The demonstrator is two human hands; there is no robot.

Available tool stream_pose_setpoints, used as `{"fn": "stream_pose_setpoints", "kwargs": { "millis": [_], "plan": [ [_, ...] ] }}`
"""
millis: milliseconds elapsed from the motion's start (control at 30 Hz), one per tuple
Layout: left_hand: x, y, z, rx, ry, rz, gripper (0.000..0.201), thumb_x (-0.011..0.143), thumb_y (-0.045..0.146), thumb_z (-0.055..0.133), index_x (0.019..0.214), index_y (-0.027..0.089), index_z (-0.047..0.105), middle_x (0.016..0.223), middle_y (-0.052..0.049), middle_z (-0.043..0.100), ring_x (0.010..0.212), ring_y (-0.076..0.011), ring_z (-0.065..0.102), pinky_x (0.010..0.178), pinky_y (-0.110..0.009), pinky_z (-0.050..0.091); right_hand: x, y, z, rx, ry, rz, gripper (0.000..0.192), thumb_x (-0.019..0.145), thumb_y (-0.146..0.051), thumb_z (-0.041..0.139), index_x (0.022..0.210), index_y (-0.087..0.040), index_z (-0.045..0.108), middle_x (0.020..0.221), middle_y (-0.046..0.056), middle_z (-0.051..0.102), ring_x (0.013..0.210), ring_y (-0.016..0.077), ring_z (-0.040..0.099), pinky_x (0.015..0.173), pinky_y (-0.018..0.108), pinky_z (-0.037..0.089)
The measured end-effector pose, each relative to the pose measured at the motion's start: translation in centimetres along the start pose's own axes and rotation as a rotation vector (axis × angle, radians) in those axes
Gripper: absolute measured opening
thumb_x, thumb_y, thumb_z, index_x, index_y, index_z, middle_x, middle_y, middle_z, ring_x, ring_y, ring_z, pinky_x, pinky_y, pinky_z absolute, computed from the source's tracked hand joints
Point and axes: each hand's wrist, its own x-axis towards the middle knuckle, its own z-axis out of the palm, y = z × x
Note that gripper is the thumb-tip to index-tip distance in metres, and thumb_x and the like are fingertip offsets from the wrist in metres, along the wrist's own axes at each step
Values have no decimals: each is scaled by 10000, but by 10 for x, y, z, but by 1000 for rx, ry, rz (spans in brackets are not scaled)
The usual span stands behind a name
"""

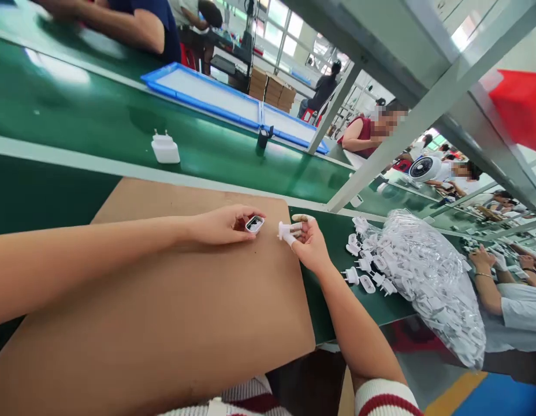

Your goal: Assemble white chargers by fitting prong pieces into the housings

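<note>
Head view of a work bench beside a green conveyor belt. The left hand lies over a brown board, its fingers curled around a small white charger shell; the shell's open, dark-lined end faces 3 o'clock. The right hand is just beside it at 3 o'clock, at the board's right edge, fingers closed on a white plug cap whose end points to 9 o'clock, towards the shell. Shell and cap are near each other but apart; a narrow gap shows between them. Some of the right hand's fingertips wear pale finger cots.

At 3 o'clock from the right hand, loose white plug pieces lie scattered on the green bench surface, and beyond them, at 4 o'clock, a clear plastic bag full of the same pieces. On the belt, at 11 o'clock from the left hand, a finished white charger stands with its prongs up. Further along the belt, at 12 o'clock, lies a blue-rimmed tray and a small dark object that cannot be identified. A grey metal frame crosses the view at 1 o'clock. Other people sit along the line at 12 and 3 o'clock; a co-worker's forearm rests at the far right.
</note>
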Motion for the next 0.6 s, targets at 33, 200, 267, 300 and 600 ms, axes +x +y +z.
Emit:
{"fn": "stream_pose_setpoints", "kwargs": {
  "millis": [33, 200, 267, 300, 600],
  "plan": [
    [-5, -1, 4, -36, -24, 6, 780, 763, 576, 695, 1443, 213, 574, 1276, -99, 691, 1041, -266, 686, 899, -361, 566, -1, -1, 0, -65, 10, -14, 491, 714, -363, 814, 1121, -235, 570, 940, 26, 743, 807, 173, 730, 692, 289, 567],
    [-14, -2, 19, -77, 167, -24, 889, 656, 612, 800, 1415, 206, 573, 1313, -123, 648, 1135, -295, 644, 947, -381, 560, 2, -19, 0, -416, -25, -190, 255, 862, -355, 692, 1091, -242, 703, 1026, 54, 753, 915, 195, 711, 659, 284, 532],
    [-14, -2, 21, -83, 213, -12, 729, 687, 632, 765, 1257, 190, 655, 1197, -104, 684, 1048, -283, 659, 900, -376, 565, 7, -30, 6, -512, -80, -339, 273, 889, -269, 625, 1151, -251, 698, 1093, 56, 744, 968, 195, 701, 735, 301, 553],
    [-14, -1, 22, -84, 221, 4, 637, 722, 626, 732, 1181, 188, 681, 1133, -88, 697, 982, -267, 664, 862, -364, 563, 9, -35, 11, -560, -113, -411, 315, 884, -218, 593, 1183, -249, 689, 1123, 59, 739, 984, 196, 695, 773, 311, 558],
    [-14, -9, 22, -76, 240, 62, 400, 790, 559, 658, 935, 192, 727, 973, -43, 712, 888, -236, 649, 755, -307, 494, 22, -44, 47, -934, -300, -565, 463, 807, -56, 495, 1212, -193, 675, 1120, 109, 692, 1021, 247, 630, 824, 351, 538]
  ]
}}
